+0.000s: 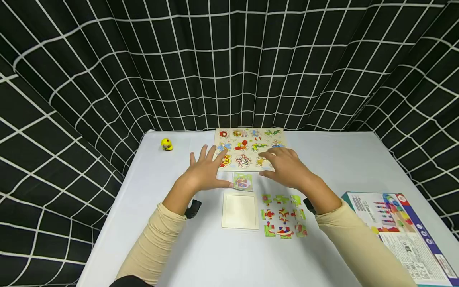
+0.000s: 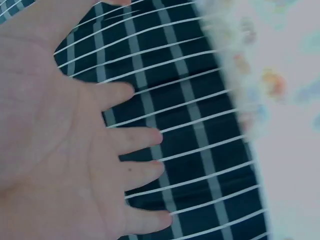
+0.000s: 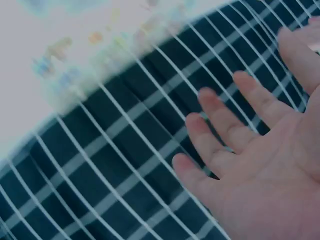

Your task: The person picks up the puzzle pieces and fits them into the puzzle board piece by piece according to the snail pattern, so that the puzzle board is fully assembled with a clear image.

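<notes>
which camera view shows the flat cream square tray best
The head view: the flat cream square tray lies there whole and unobstructed, beside flat green-and-red jigsaw pieces. I can't make it out in either wrist view, where bright areas blur.

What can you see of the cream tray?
The cream tray is squarish, with a slim raised rim around a plain, shallow recess holding no pieces; whether it's wood or card I can't tell. It lies flat on the white table, puzzle pieces to its right, picture card just beyond. Neither the left hand nor the right hand touches it.
</notes>
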Available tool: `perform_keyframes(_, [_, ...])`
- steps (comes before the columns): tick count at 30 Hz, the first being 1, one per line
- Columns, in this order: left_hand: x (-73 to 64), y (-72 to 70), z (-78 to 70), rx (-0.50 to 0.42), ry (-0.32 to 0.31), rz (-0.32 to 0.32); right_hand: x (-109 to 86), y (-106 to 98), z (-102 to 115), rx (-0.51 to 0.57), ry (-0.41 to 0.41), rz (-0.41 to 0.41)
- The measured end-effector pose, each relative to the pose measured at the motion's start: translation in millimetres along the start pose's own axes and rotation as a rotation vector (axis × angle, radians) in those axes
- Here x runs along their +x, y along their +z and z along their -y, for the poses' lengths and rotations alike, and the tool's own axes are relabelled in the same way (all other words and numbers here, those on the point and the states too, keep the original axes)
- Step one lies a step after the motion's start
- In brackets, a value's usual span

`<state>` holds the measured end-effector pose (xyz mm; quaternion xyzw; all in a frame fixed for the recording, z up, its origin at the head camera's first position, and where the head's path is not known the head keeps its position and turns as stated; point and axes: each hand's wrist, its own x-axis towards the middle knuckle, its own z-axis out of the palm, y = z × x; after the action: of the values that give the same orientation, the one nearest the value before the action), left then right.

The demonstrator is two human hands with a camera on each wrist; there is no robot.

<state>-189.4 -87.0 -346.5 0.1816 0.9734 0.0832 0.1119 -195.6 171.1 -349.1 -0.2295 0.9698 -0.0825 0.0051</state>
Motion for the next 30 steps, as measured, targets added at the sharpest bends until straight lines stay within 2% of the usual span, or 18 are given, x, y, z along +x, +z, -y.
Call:
perform_keyframes(5, [-3.1,40.9,16.0,-0.020,0.015,0.141,-0.4,34.1,-10.3,0.033,-0.058,0.069])
perform_keyframes(8, [-6.8,61.9,22.2,-0.049,0.017,0.188,-3.6,51.8,-13.6,0.058,-0.073,0.120])
perform_keyframes(12, [-10.3,80.0,25.8,-0.068,0.024,0.217,-10.1,68.9,-17.4,0.084,-0.079,0.147])
perform_keyframes(17, [-13.1,93.2,24.0,-0.066,0.044,0.252,-18.2,80.7,-19.8,0.105,-0.072,0.143])
perform_keyframes(21, [-16.8,98.9,20.3,-0.080,0.034,0.258,-22.5,88.0,-20.3,0.106,-0.069,0.140])
perform_keyframes(30, [-18.0,99.5,20.1,-0.110,0.032,0.262,-20.8,89.2,-20.0,0.111,-0.053,0.154])
